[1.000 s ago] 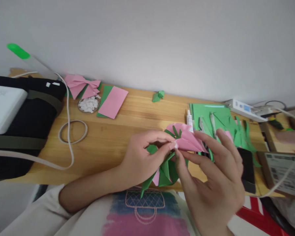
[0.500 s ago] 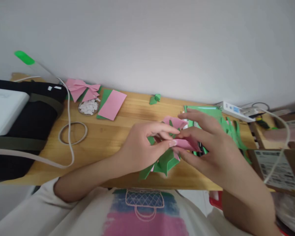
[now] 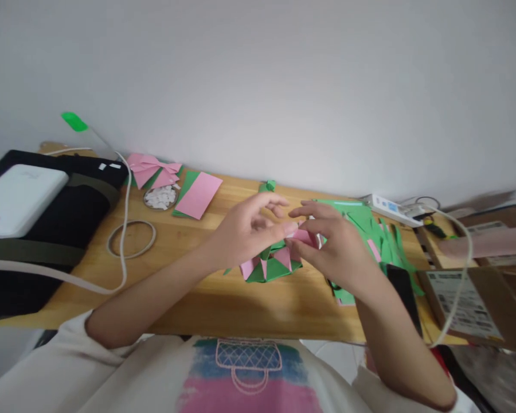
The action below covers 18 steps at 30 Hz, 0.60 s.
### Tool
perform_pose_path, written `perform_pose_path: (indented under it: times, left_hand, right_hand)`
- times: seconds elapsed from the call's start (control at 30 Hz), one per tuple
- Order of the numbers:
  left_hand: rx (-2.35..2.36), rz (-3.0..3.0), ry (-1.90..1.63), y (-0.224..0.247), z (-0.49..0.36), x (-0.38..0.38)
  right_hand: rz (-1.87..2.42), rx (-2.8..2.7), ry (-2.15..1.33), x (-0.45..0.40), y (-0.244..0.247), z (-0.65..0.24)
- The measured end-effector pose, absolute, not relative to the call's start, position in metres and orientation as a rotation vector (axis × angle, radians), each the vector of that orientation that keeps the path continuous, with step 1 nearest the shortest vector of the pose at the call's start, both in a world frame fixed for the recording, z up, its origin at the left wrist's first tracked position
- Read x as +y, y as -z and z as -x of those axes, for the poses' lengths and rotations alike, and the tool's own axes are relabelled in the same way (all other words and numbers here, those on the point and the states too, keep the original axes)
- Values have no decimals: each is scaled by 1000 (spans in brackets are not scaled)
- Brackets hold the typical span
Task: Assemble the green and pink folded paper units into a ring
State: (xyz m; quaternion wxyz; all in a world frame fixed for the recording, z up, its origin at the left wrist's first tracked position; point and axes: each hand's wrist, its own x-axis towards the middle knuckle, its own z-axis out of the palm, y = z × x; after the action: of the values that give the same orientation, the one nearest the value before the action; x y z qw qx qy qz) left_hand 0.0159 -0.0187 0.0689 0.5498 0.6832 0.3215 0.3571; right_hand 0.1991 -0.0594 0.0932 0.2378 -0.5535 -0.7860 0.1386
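In the head view, a pink and green paper flower (image 3: pixel 270 265) is held near the middle of the frame, just above the wooden table (image 3: pixel 206 298). A small pink flap at the top of the flower is being folded, it seems. To do this well, the flap should be pressed flat with gentle, even pushes, and the rest of the flower should be kept steady so the other folds are not pulled loose. The left hand (image 3: pixel 245 232) is seen a little left of the middle; its thumb and one finger are pinched on the pink flap, while the other fingers (image 3: pixel 272 201) are spread out and lifted. The right hand (image 3: pixel 337 252) is seen a little right of the middle; its fingertips are closed on the same flap from the other side. Green paper sheets (image 3: pixel 370 226) are spread behind the right hand. A pink paper bow (image 3: pixel 152 169) and a small dish of white bits (image 3: pixel 159 197) are seen at the upper left. A white cable (image 3: pixel 122 229) is draped across the left of the table.
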Motion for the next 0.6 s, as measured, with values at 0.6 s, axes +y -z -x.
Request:
perform_pose_path:
  times: [0.6]
  left_hand:
    - [714, -2167, -212, -105, 19, -32]
  right_hand:
    - [1389, -1991, -1176, -97, -106, -198]
